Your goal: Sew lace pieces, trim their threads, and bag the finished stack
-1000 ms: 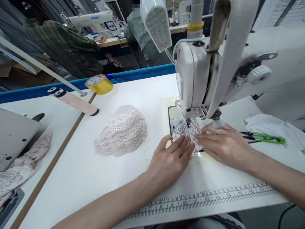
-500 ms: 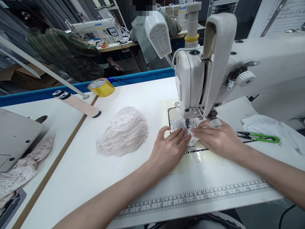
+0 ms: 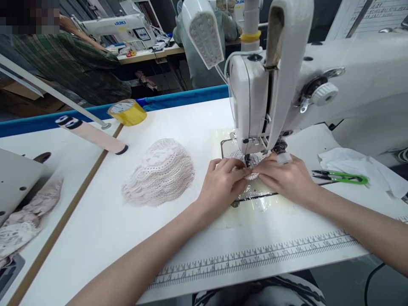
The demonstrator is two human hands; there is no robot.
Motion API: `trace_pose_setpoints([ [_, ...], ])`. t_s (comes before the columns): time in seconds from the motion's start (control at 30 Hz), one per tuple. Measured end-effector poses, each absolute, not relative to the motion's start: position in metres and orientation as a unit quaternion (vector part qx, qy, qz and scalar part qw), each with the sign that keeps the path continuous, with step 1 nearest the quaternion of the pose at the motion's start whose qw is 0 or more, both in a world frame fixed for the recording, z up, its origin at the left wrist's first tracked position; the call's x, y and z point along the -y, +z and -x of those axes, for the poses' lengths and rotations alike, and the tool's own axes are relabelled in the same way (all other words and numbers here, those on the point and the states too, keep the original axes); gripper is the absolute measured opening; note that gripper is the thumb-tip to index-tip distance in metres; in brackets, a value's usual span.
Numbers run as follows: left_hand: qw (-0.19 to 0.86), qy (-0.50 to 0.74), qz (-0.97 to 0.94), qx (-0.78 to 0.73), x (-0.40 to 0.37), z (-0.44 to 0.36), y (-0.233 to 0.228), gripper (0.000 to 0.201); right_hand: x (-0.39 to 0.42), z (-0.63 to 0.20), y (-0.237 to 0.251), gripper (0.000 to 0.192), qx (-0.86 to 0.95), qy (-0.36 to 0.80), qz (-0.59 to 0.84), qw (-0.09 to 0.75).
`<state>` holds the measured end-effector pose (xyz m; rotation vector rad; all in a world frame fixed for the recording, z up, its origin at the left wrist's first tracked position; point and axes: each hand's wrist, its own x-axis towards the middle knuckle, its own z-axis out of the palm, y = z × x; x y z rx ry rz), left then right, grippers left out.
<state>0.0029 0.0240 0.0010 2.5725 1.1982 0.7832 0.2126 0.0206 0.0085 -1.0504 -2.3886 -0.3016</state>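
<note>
A small white lace piece lies under the presser foot of the white sewing machine. My left hand presses its left side flat against the needle plate, fingers together. From the right, my right hand pins the lace down, its fingertips meeting the left ones just in front of the needle. Most of the lace is hidden under my fingers. A pile of pale lace pieces sits to the left of my left hand.
Green thread snips and a white cloth lie at the right. Yellow tape roll and a pink tube sit at the back left. A ruler strip runs along the table's front edge. Other people sit at machines behind.
Both hands have slid away from me toward the needle, and the lace has fed further under the presser foot, so less of it shows.
</note>
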Motion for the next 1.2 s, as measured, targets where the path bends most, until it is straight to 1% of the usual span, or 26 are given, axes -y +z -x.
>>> trace_pose_setpoints([
  [0.07, 0.208, 0.272, -0.832, -0.436, -0.028, -0.004, 0.005, 0.023, -0.022, -0.212, 0.008, 0.026, 0.861, -0.071, 0.430, 0.263],
  [0.13, 0.279, 0.276, -0.803, -0.450, -0.032, -0.005, 0.009, 0.030, -0.023, -0.211, 0.008, 0.029, 0.850, -0.046, 0.457, 0.258],
  [0.2, 0.302, 0.278, -0.793, -0.450, -0.034, -0.005, 0.011, 0.033, -0.023, -0.210, 0.009, 0.030, 0.848, -0.033, 0.464, 0.254],
  [0.3, 0.296, 0.274, -0.796, -0.451, -0.033, -0.006, 0.011, 0.034, -0.021, -0.210, 0.010, 0.027, 0.850, -0.010, 0.459, 0.258],
  [0.4, 0.233, 0.266, -0.819, -0.451, -0.025, -0.006, 0.007, 0.031, -0.018, -0.212, 0.009, 0.019, 0.859, 0.025, 0.438, 0.266],
  [0.47, 0.139, 0.266, -0.846, -0.440, -0.016, -0.006, 0.002, 0.025, -0.016, -0.213, 0.007, 0.016, 0.870, 0.026, 0.413, 0.268],
  [0.53, 0.026, 0.264, -0.873, -0.410, -0.006, -0.005, -0.003, 0.022, -0.015, -0.215, 0.006, 0.015, 0.887, -0.001, 0.378, 0.266],
  [0.6, -0.071, 0.257, -0.887, -0.376, 0.003, -0.004, -0.005, 0.024, -0.014, -0.216, 0.007, 0.017, 0.901, -0.043, 0.339, 0.267],
  [0.67, -0.125, 0.248, -0.892, -0.358, 0.009, -0.003, -0.005, 0.025, -0.013, -0.216, 0.008, 0.019, 0.907, -0.075, 0.314, 0.269],
  [0.73, -0.141, 0.237, -0.893, -0.355, 0.012, -0.003, -0.004, 0.027, -0.013, -0.215, 0.010, 0.019, 0.906, -0.090, 0.312, 0.271],
  [0.87, -0.140, 0.220, -0.898, -0.355, 0.013, -0.003, -0.001, 0.029, -0.012, -0.214, 0.011, 0.020, 0.904, -0.100, 0.318, 0.269],
  [1.2, -0.133, 0.229, -0.895, -0.360, 0.003, -0.003, -0.004, 0.026, -0.019, -0.214, 0.009, 0.020, 0.901, -0.136, 0.314, 0.266],
])
